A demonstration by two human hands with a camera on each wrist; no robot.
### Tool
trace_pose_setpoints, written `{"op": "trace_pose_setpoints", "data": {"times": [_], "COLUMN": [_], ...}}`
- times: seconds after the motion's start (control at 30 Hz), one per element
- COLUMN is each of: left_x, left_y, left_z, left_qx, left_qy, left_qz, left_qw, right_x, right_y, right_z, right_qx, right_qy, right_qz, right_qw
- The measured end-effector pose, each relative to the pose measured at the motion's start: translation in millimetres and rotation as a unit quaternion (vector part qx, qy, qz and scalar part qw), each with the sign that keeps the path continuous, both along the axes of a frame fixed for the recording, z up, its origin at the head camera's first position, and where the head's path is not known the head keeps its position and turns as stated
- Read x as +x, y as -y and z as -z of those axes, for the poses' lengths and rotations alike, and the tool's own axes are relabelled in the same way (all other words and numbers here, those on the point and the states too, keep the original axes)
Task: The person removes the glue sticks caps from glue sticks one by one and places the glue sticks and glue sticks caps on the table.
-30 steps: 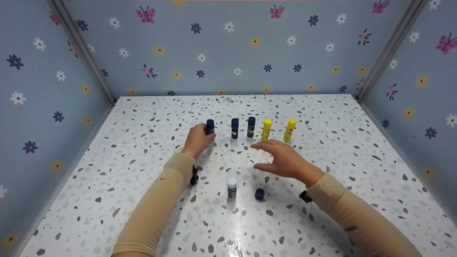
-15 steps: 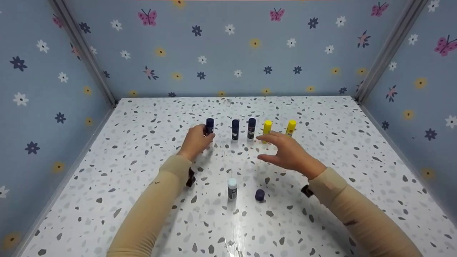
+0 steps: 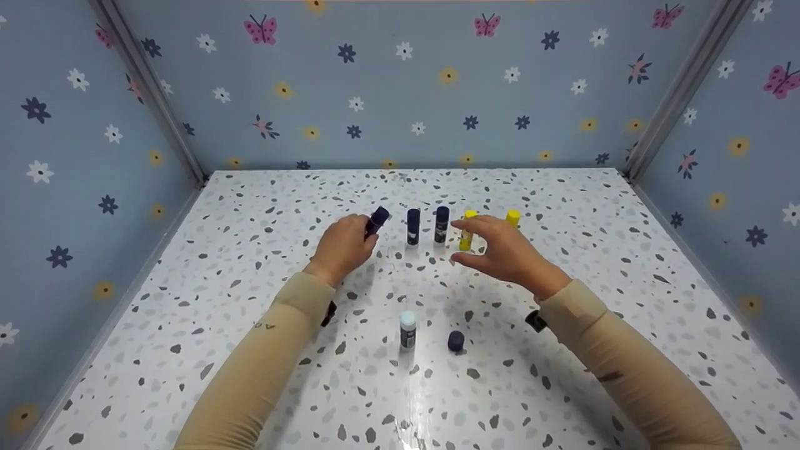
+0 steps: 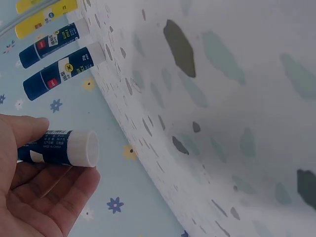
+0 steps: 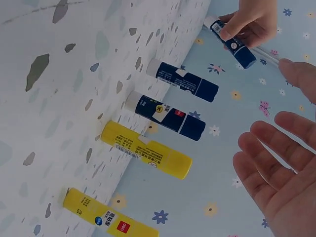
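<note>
— Left hand? Pinching a blue glue stick, tilted, lifted off the table at the row's left end.

— Right hand? Spread, holding nothing, near a yellow stick.

— Handling? Probably light, stiff, smooth plastic (slippery); best gripped mid-barrel.

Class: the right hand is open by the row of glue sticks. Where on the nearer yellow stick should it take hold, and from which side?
Grip the yellow stick round its upper body, just below the cap, coming from the front. It stands upright, and a blue stick stands close on its left, so thumb and fingers fit best front and back. The right hand is already open there.
</note>
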State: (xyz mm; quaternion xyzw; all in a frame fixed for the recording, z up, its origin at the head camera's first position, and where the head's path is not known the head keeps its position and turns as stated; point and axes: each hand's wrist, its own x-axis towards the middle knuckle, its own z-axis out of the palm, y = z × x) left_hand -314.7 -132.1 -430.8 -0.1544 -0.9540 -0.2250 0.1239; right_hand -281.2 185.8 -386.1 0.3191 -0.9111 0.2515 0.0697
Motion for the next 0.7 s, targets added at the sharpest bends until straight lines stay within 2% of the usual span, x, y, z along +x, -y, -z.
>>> {"op": "trace_pose_setpoints", "data": {"times": [0.13, 0.27, 0.47, 0.53, 0.7], "left_x": [6.4, 12.0, 19.6, 21.7, 25.5], "left_y": [-4.8, -11.1, -20.5, -23.3, -30.3], "left_z": [-3.6, -8.0, -13.4, -14.8, -19.3], "left_qx": [-0.069, -0.128, -0.169, -0.186, -0.242], "left_qy": [-0.036, -0.074, -0.139, -0.163, -0.221], "left_qz": [0.010, 0.016, 0.037, 0.047, 0.077], "left_qw": [0.9969, 0.9889, 0.9751, 0.9678, 0.9417], "right_x": [-1.8, -2.4, -3.1, -3.4, -4.2], "right_y": [1.6, 5.2, 11.4, 13.1, 18.4], "right_z": [-3.4, -6.6, -10.0, -9.4, -7.7], "right_qx": [0.008, 0.027, 0.055, 0.065, 0.085], "right_qy": [-0.012, -0.015, -0.036, -0.043, -0.055], "right_qz": [0.002, 0.007, 0.007, 0.004, -0.002], "right_qw": [1.000, 0.999, 0.998, 0.997, 0.995]}}
